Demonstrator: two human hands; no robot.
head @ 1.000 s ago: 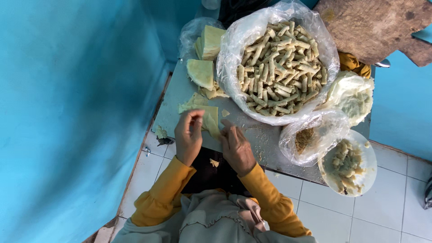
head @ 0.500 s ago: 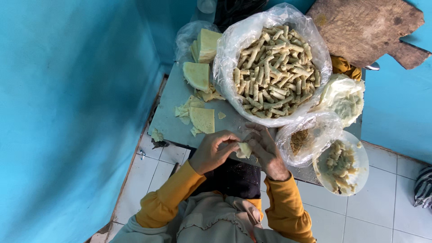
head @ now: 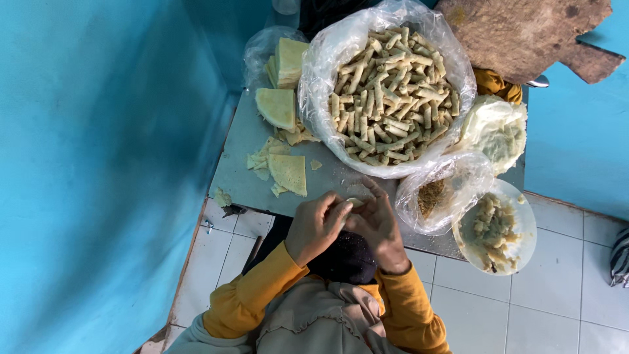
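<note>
Pale wrapper piece [head: 352,202] is pinched between left hand [head: 316,226] and right hand [head: 379,226], grips pressed together for rolling, just below the roll-filled bag [head: 388,88].

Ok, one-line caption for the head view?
Both hands, left hand and right hand, pinch a small wrapper piece beside bagged rolls.

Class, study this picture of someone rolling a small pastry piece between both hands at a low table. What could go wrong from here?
1. The wrapper piece, pinched between the left hand and right hand, looks thin and might tear.
2. The filling bowl overhangs the table edge and could tip if bumped.
3. The bag of rolls is heaped, so pieces may spill.
</note>
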